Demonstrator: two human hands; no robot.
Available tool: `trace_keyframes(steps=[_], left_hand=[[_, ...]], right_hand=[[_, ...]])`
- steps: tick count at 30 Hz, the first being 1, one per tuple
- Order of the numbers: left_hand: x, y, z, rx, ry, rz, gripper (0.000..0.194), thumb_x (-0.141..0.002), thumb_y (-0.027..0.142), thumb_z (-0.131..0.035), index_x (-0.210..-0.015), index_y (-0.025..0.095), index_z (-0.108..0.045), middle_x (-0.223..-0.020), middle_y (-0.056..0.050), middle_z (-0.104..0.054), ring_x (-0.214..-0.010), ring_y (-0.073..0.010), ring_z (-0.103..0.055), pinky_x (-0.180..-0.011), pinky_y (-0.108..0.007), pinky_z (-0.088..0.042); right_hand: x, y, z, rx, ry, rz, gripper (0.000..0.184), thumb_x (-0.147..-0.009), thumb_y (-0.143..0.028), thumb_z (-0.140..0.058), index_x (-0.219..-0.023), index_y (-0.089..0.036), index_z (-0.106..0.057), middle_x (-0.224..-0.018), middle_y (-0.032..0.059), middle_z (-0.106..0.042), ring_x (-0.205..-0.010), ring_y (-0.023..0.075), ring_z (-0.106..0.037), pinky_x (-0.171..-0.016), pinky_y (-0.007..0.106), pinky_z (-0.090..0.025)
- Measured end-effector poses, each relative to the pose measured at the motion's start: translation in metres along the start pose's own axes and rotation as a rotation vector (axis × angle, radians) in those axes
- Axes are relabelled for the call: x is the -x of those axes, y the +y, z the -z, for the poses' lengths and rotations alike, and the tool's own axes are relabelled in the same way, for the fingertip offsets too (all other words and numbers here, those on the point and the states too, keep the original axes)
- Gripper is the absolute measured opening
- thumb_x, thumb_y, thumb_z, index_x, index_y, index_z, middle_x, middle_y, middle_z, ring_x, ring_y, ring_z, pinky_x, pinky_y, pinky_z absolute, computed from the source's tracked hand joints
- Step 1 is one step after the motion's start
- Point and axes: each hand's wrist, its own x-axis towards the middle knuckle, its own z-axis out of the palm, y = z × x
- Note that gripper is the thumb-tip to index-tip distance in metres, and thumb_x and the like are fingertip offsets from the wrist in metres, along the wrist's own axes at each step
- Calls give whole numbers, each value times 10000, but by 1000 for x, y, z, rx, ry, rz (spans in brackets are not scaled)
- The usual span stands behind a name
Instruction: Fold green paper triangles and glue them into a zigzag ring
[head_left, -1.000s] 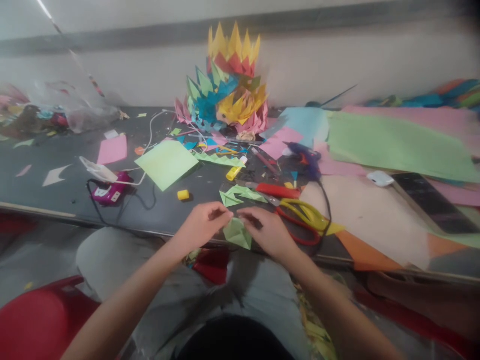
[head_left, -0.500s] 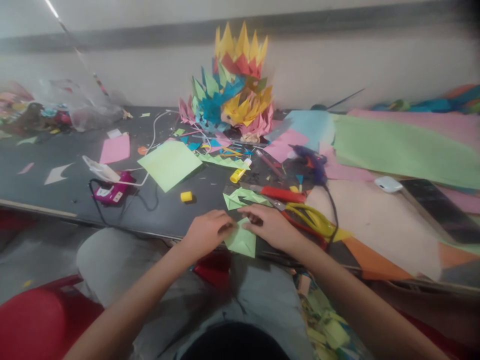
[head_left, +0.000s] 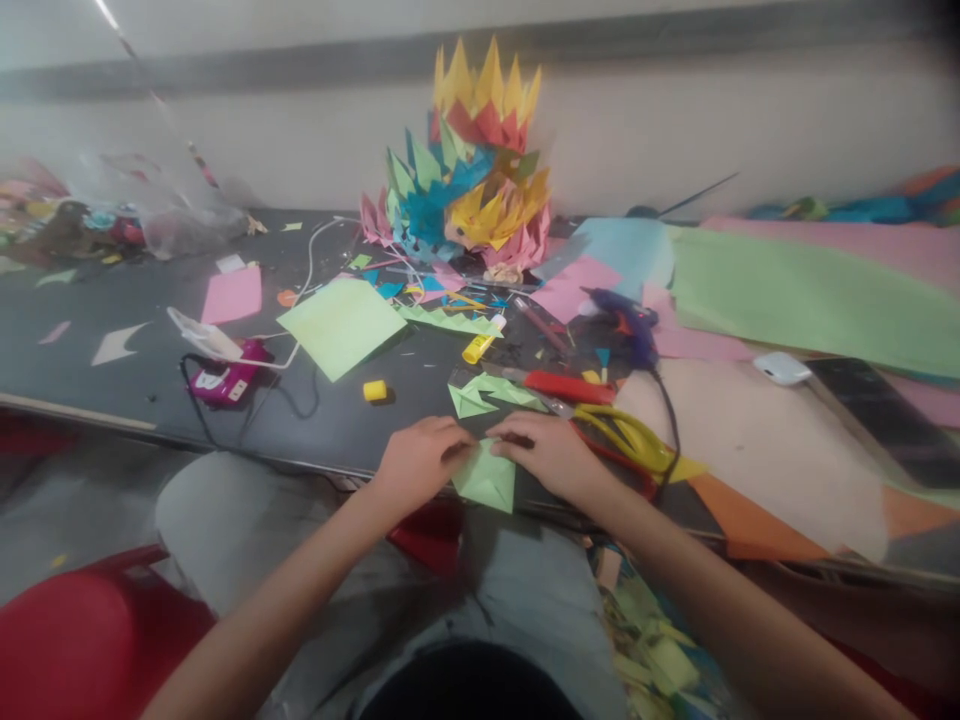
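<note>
A folded piece of light green paper [head_left: 489,482] lies at the table's front edge, between both hands. My left hand [head_left: 421,458] has its fingers closed on the paper's upper left edge. Opposite it, my right hand [head_left: 546,452] pinches the upper right edge with curled fingers. Just beyond them is a zigzag folded green paper strip [head_left: 491,392]. Near my right hand lie a red-handled cutter [head_left: 566,386] and yellow-handled scissors [head_left: 626,438]. A yellow glue stick [head_left: 480,345] and its yellow cap [head_left: 374,390] are farther off.
A tall folded-paper model [head_left: 472,190] stands by the wall. Left are a green square sheet [head_left: 343,325] and a purple power strip [head_left: 229,378] with cables. A glue gun [head_left: 626,315], large coloured sheets [head_left: 795,290], a white case [head_left: 781,368] and a phone [head_left: 874,415] occupy the right.
Both hands stay at the green paper, and the fingers of my right hand have shifted slightly along its top edge. The whole view has moved a little.
</note>
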Motion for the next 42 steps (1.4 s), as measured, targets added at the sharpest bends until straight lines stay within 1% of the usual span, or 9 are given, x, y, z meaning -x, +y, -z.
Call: trace_keyframes(steps=[3, 6, 11, 19, 23, 28, 33, 37, 42], left_hand=[[0, 0, 0, -1, 6, 5, 92, -857, 258, -559, -879, 255, -648, -854, 47, -658, -845, -122, -593, -707, -214, -413], [0, 1, 1, -13, 7, -4, 99, -862, 255, -556, -868, 264, -654, -857, 51, -660, -847, -117, -594, -707, -207, -411], [2, 1, 1, -69, 10, -36, 121, -873, 263, -541, -872, 267, -662, -851, 42, -654, -841, -118, -590, -675, -202, -405], [2, 3, 1, -150, 22, -91, 148, -893, 272, -508, -888, 243, -653, -826, 18, -632, -817, -112, -581, -647, -199, -400], [1, 4, 3, -192, 1, -127, 159, -910, 279, -477, -893, 235, -630, -830, 16, -625, -823, -122, -573, -632, -208, -390], [2, 6, 3, -356, -22, -174, 171, -922, 274, -446, -891, 238, -610, -806, 4, -593, -809, -143, -555, -525, -224, -324], [6, 5, 2, -468, -5, -249, 162, -924, 252, -439, -943, 236, -599, -806, -2, -578, -762, -147, -537, -478, -241, -281], [9, 2, 0, -463, 23, -326, 239, -940, 336, -400, -1029, 253, -605, -801, -6, -583, -725, -140, -524, -498, -236, -304], [11, 0, -2, -391, 45, -301, 332, -946, 406, -351, -1046, 235, -617, -823, -27, -584, -762, -136, -535, -504, -229, -321]], right_hand=[[3, 2, -1, 16, 47, 26, 72, -749, -133, -659, -792, -177, -697, -774, 25, -694, -707, 144, -629, -663, 247, -486], [5, 5, -2, 36, 59, 131, 110, -805, -159, -599, -754, -188, -693, -754, 23, -685, -707, 138, -626, -672, 242, -491], [8, 9, -1, 164, 28, 314, 258, -902, -215, -454, -849, -199, -706, -800, 48, -669, -748, 137, -616, -677, 241, -494], [11, 13, 3, 349, -34, 430, 283, -921, -211, -415, -932, -193, -697, -841, 59, -657, -769, 141, -591, -683, 245, -470], [12, 15, 2, 406, -47, 448, 290, -926, -222, -405, -971, -187, -690, -852, 71, -657, -784, 156, -586, -693, 266, -466], [13, 19, 0, 427, -68, 460, 294, -925, -210, -400, -1055, -195, -663, -913, 81, -654, -833, 175, -582, -724, 296, -466], [13, 21, -3, 430, -50, 454, 295, -931, -217, -390, -1016, -192, -671, -899, 75, -650, -820, 170, -575, -721, 287, -459], [13, 21, -3, 406, -52, 443, 280, -926, -226, -409, -1004, -185, -675, -890, 74, -649, -809, 170, -574, -716, 288, -458], [13, 17, -1, 345, -66, 404, 293, -926, -229, -402, -1006, -207, -683, -893, 69, -648, -818, 161, -578, -718, 281, -464]])
